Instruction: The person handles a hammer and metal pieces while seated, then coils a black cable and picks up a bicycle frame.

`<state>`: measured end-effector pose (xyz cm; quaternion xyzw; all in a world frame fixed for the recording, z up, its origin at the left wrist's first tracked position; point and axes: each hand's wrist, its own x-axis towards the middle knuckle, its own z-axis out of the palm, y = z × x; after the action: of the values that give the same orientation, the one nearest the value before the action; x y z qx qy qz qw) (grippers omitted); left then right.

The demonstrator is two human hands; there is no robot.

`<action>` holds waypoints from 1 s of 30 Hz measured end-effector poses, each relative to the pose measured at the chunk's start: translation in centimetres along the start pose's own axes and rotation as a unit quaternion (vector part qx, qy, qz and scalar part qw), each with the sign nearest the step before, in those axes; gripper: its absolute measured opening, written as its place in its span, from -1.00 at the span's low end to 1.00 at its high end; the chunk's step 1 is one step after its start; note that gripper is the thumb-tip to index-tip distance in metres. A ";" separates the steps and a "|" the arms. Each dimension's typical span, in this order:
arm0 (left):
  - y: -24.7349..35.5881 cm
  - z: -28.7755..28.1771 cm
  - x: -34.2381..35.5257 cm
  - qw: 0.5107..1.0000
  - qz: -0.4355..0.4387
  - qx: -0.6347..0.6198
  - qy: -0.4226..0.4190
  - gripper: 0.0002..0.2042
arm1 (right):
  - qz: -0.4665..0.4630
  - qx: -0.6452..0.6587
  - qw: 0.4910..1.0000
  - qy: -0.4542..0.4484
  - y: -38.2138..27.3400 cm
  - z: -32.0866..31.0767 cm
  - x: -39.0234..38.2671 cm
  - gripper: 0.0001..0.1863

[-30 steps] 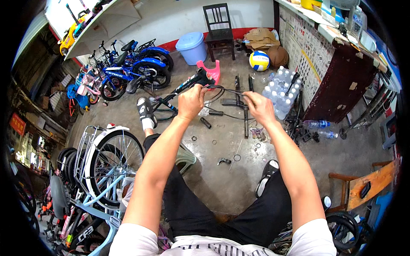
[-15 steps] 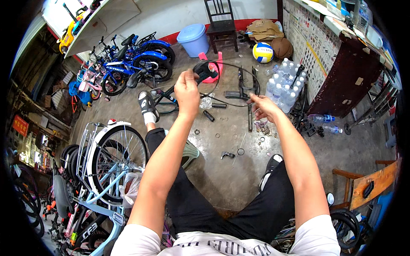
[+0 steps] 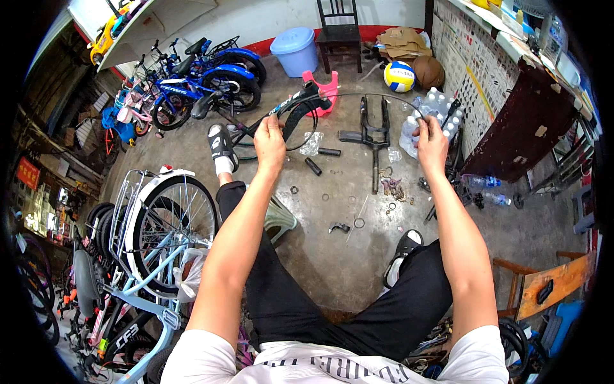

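Note:
A thin black bicycle cable [image 3: 385,95] arcs through the air between my two hands. My left hand [image 3: 270,144] pinches it at one side, with more of the cable looping down beside that hand. My right hand [image 3: 432,144], raised in front of the water bottles, has its fingers closed on the other end. Behind my left hand a dark bicycle frame [image 3: 246,132] lies on the floor, partly hidden by that hand. A black bicycle fork [image 3: 375,142] rests on the concrete between the hands, its stem pointing towards me.
Small rings and a brake lever [image 3: 338,227] lie near my feet. Bottles [image 3: 409,137] stand right of the fork. A pink plastic stool [image 3: 329,96], a blue bucket [image 3: 294,54] and a volleyball [image 3: 400,77] are farther back. A light-blue bicycle [image 3: 153,281] stands close on my left.
My right hand has moved right and away from me, drawing the cable into a wider arc. My left hand has shifted slightly left and nearer.

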<state>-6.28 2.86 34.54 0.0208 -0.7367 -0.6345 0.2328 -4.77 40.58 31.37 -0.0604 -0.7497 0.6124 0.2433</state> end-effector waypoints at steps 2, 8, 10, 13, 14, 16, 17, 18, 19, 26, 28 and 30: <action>1.7 0.3 -0.9 0.982 -0.090 -0.156 -0.056 -0.60 | -0.071 -0.066 0.994 0.040 0.7 -0.3 0.3 -0.75; 3.5 4.9 -8.5 0.820 -0.355 -0.434 -0.115 -0.63 | 0.129 0.348 0.925 0.081 -1.3 2.2 -0.5 -0.74; 3.6 6.4 -10.9 0.862 -0.313 -0.391 -0.075 -0.62 | 0.189 0.421 0.880 0.114 -1.3 2.2 -0.5 -0.76; 2.9 7.5 -11.5 0.909 -0.230 -0.346 -0.025 -0.62 | 0.285 0.470 0.830 0.093 -0.2 1.8 0.1 -0.79; 2.8 7.7 -11.6 0.923 -0.203 -0.327 -0.002 -0.62 | 0.304 0.461 0.830 0.081 0.2 1.4 0.3 -0.79; 2.1 7.0 -11.0 0.922 -0.191 -0.337 -0.011 -0.64 | 0.345 0.447 0.824 0.057 0.3 1.3 0.2 -0.81; 1.8 6.8 -10.7 0.922 -0.186 -0.340 -0.015 -0.64 | 0.353 0.436 0.827 0.041 0.3 1.2 0.1 -0.81; 1.9 6.8 -10.5 0.920 -0.181 -0.348 -0.021 -0.64 | 0.375 0.419 0.827 0.020 0.7 0.9 0.3 -0.80; 2.1 6.8 -10.3 0.916 -0.178 -0.358 -0.017 -0.64 | 0.397 0.403 0.825 -0.001 1.1 0.5 0.5 -0.80; 2.6 7.3 -10.7 0.923 -0.188 -0.336 0.019 -0.64 | 0.409 0.403 0.818 -0.024 1.8 -0.4 1.0 -0.75; 2.0 7.1 -10.9 0.923 -0.192 -0.334 -0.001 -0.65 | 0.365 0.387 0.847 0.024 0.8 -0.3 0.6 -0.72; 1.4 6.6 -10.9 0.917 -0.193 -0.348 -0.030 -0.65 | 0.322 0.358 0.875 0.051 0.3 -0.2 0.6 -0.70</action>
<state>1.31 12.82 31.86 0.0617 -0.4576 -0.8837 0.0760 -5.28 41.12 31.33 -0.2385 -0.4044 0.8797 0.0758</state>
